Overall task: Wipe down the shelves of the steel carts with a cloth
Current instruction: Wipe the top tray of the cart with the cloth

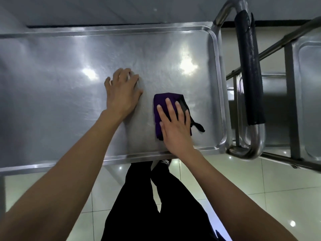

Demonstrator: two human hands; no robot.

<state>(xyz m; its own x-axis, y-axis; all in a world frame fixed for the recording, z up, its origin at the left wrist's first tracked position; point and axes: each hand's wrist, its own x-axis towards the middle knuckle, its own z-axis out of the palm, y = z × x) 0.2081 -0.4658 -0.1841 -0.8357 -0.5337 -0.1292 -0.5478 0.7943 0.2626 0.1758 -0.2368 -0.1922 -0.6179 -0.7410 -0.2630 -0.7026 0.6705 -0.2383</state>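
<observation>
Looking down on top shelf [60,70] of steel cart, we note glare spots on bare metal at left. Left hand [120,94] flat on shelf, fingers [121,73] spread wide, holding nothing. Just right of it, purple cloth [163,101] lies folded on shelf near front rim; right hand [174,126] presses on cloth, fingers straight, slightly apart. Black strap end pokes out from cloth's right side. Further right: cart handle [250,66] with black grip, then second cart [307,94] alongside. We see pale tiled floor [243,180] below.

No text, label or number can be read anywhere.
</observation>
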